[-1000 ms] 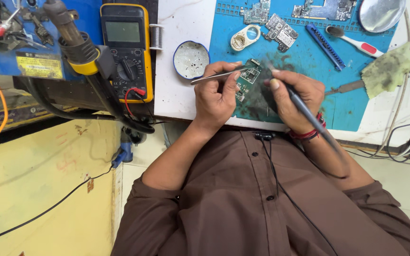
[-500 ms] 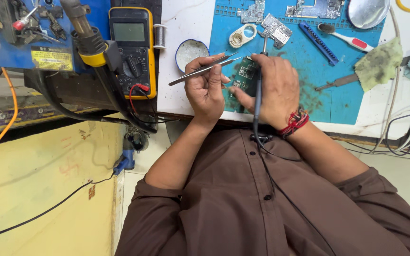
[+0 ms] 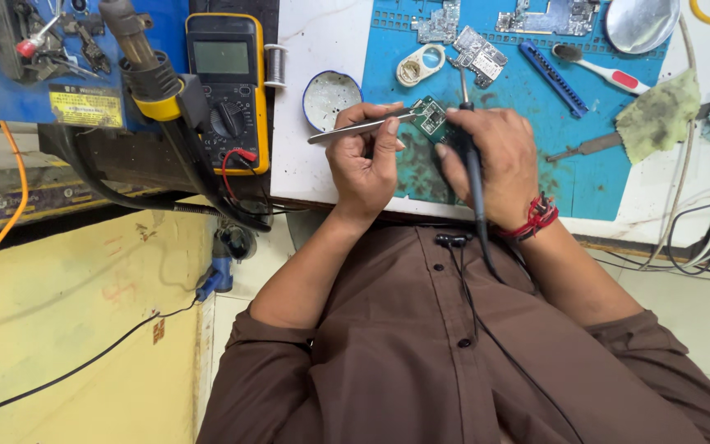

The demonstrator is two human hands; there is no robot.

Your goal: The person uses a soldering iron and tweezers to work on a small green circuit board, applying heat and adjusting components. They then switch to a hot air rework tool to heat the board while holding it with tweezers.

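Note:
My left hand (image 3: 365, 160) grips metal tweezers (image 3: 347, 129), whose tips reach a small green circuit board (image 3: 431, 116) on the blue work mat (image 3: 585, 140). My right hand (image 3: 495, 160) holds a black soldering iron (image 3: 472, 164) like a pen; its thin tip points up just past the board's right edge. The iron's black cable runs down over my brown shirt. A red thread band is on my right wrist.
A yellow multimeter (image 3: 225, 82) and a round white tin (image 3: 330, 99) lie left of the mat. Other circuit boards (image 3: 478, 51), a white ring tool (image 3: 419, 66), a blue strip (image 3: 554, 78), a brush (image 3: 601, 70), a green cloth (image 3: 655, 115) and a round mirror (image 3: 641, 20) sit further back.
My right hand turned the soldering iron from slanting right to nearly upright and brought its tip over the board. The tweezers stayed at the board. The camera shifted slightly.

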